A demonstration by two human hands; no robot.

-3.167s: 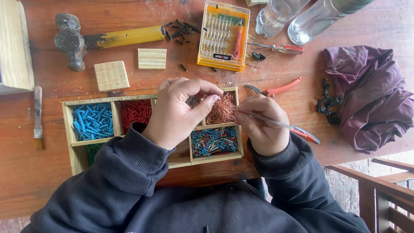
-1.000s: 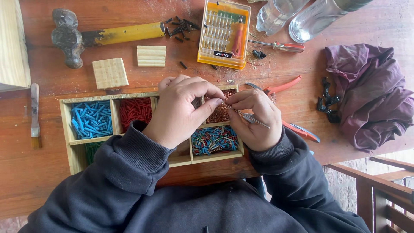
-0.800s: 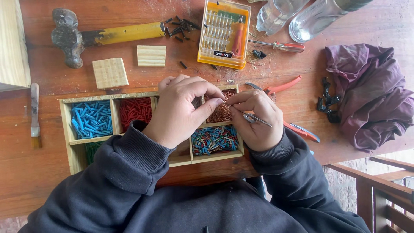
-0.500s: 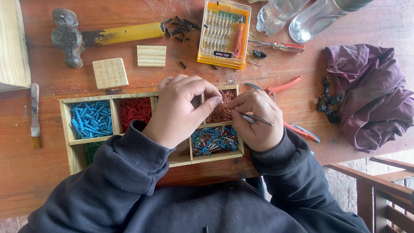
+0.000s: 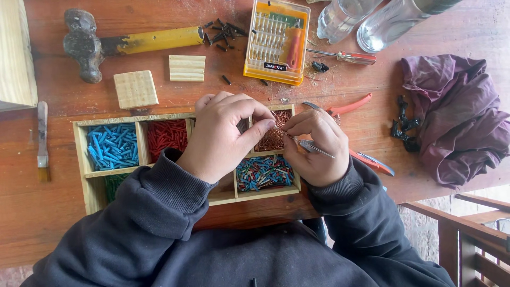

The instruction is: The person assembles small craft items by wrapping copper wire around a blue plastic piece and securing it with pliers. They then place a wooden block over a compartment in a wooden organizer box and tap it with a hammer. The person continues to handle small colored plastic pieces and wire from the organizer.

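A wooden compartment tray (image 5: 82, 159) lies in front of me with blue pieces (image 5: 110, 146), red pieces (image 5: 166, 136), copper-coloured pieces (image 5: 272, 139), mixed-colour pieces (image 5: 263, 172) and some green ones in separate cells. My left hand (image 5: 223, 135) hovers over the tray's middle, thumb and forefinger pinched together at the copper cell. My right hand (image 5: 316, 146) grips slim metal tweezers (image 5: 314, 149), whose tip meets my left fingertips. What sits between the fingertips is too small to tell.
A hammer with a yellow handle (image 5: 127, 42), two wooden blocks (image 5: 135, 89), a yellow screwdriver-bit case (image 5: 277, 41), black screws (image 5: 223, 33), a small screwdriver (image 5: 345, 56), red-handled pliers (image 5: 350, 106), two glasses (image 5: 372, 21), a purple cloth (image 5: 457, 119), a brush (image 5: 42, 141).
My right hand drew in from the right to meet my left fingertips over the copper cell. In the last second both hands stay almost still.
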